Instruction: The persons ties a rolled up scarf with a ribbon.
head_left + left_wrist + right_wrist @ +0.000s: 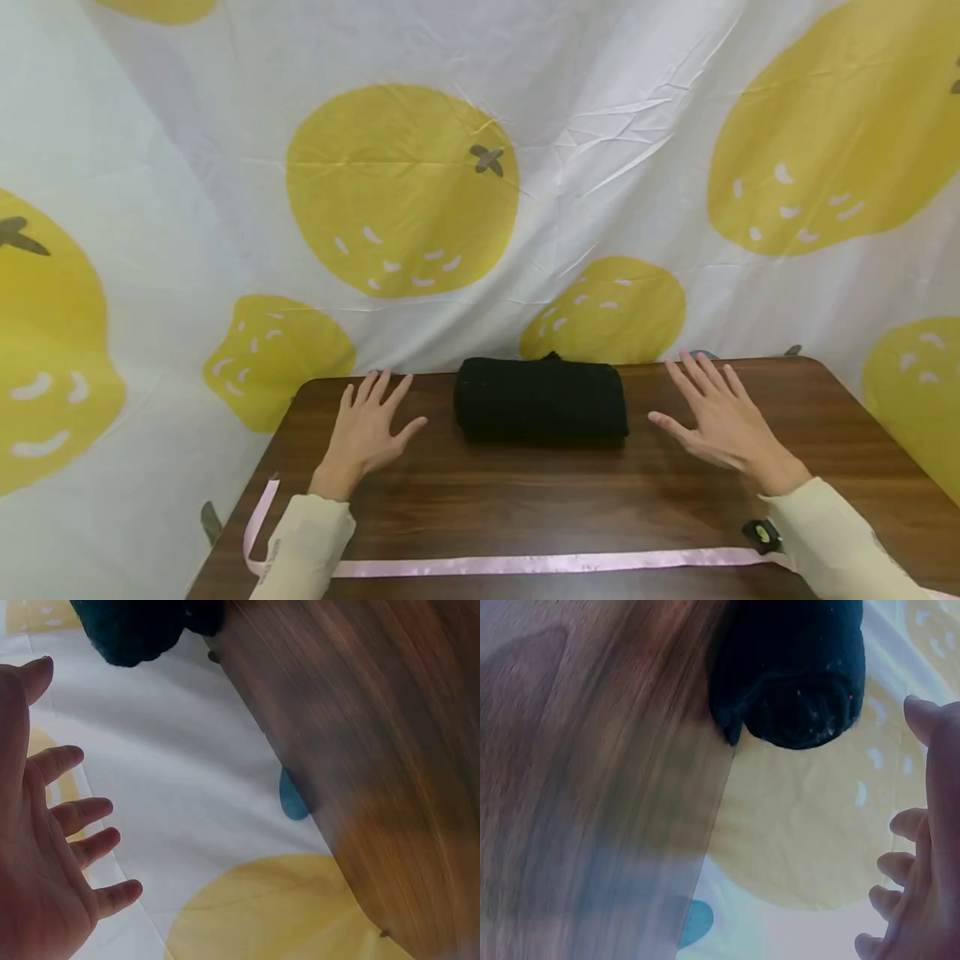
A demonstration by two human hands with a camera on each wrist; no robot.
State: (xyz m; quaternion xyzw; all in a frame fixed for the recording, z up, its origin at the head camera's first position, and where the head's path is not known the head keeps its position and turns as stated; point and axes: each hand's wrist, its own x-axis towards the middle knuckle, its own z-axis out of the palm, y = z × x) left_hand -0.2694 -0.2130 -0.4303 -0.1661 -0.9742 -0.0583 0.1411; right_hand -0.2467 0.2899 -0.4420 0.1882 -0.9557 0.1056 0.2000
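A black rolled-up cloth bundle [540,400] lies near the far edge of the brown wooden table [555,500]. To its left my left hand [367,429] is held with fingers spread, holding nothing. My right hand [723,417] is on the other side, fingers also spread and nothing in its grasp. Gaps separate both hands from the bundle in the head view. The right wrist view shows the spiral end of the roll [802,712], with my right hand [922,862] apart from it. In the left wrist view, my left hand [52,832] has its palm and fingers in sight.
A pink ribbon-like strap [540,565] runs across the near part of the table and bends up at the left. By the right sleeve sits a small black device [762,536]. A white curtain with yellow fruit prints [405,192] hangs right behind the table.
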